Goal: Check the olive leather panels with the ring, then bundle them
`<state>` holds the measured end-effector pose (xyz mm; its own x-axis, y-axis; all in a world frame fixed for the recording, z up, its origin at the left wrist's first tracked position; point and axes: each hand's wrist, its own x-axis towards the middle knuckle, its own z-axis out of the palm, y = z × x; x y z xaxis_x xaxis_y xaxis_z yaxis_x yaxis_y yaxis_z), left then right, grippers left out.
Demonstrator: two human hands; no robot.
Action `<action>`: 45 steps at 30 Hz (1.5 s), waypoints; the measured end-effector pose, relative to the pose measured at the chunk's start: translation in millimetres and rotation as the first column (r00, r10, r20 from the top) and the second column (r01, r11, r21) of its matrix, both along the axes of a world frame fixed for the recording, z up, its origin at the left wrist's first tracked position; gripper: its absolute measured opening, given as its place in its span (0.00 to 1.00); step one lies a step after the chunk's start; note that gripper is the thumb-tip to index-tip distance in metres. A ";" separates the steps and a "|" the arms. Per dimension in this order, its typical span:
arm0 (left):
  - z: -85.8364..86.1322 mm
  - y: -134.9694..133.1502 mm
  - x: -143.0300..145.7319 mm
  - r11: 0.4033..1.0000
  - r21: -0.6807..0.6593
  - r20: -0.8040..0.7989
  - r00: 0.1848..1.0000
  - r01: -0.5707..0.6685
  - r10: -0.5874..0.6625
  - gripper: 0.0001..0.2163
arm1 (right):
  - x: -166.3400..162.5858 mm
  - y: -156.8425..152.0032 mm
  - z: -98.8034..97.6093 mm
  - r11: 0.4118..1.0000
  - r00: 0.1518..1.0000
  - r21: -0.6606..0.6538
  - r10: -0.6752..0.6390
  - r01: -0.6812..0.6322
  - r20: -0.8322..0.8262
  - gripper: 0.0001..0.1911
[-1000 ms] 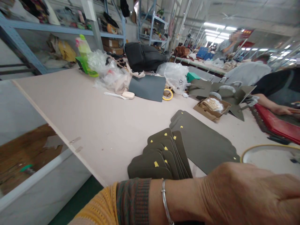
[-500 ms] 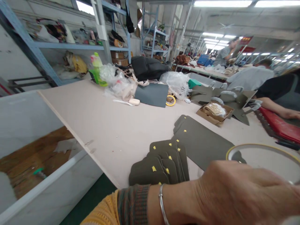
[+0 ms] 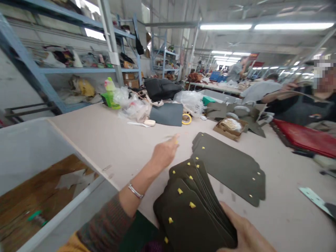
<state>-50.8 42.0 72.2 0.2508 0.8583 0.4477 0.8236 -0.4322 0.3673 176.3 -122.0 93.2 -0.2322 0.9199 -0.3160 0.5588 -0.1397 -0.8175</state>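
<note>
My right hand (image 3: 245,236) is at the bottom edge, closed under a fanned stack of dark olive leather pieces (image 3: 193,206) with small yellow tabs, lifted off the table toward me. My left hand (image 3: 165,153), a bangle on its wrist, is stretched out over the bare tabletop. Its fingers are drawn together and slightly blurred, with a tiny yellow speck at the tips. Just right of it, larger flat olive panels (image 3: 231,168) with gold studs lie on the table (image 3: 118,140).
A white bin (image 3: 31,154) with scraps stands at the left table edge. Further back are a grey sheet (image 3: 167,114), a yellow tape roll (image 3: 186,119), plastic bags (image 3: 132,105) and a cardboard box of gold hardware (image 3: 231,126). A co-worker's arm (image 3: 278,94) and a red pad (image 3: 304,138) are at right.
My left hand has moved from close under the camera out over the table. The olive stack has left the tabletop and sits in my right hand. The view has turned slightly left.
</note>
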 end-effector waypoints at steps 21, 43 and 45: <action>-62.6 -78.9 14.3 0.841 -0.209 0.357 0.839 0.499 -0.410 0.49 | 61.7 13.0 17.0 0.934 0.633 0.266 -0.057 -0.240 0.772 0.38; 38.9 -74.6 132.4 0.742 -0.099 -0.564 0.577 0.663 -0.591 0.30 | 159.0 -126.3 -70.7 0.267 0.540 0.614 -0.781 0.743 -0.315 0.36; 40.8 -77.1 134.4 0.744 -0.115 -0.563 0.574 0.658 -0.595 0.32 | 149.2 -124.9 -93.9 0.299 0.581 0.576 -0.707 0.761 -0.402 0.38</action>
<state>83.6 -35.0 113.0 0.9270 0.3531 0.1266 0.3672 -0.9232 -0.1135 325.5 -246.9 -0.8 0.6559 0.6414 0.3980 0.4530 0.0872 -0.8872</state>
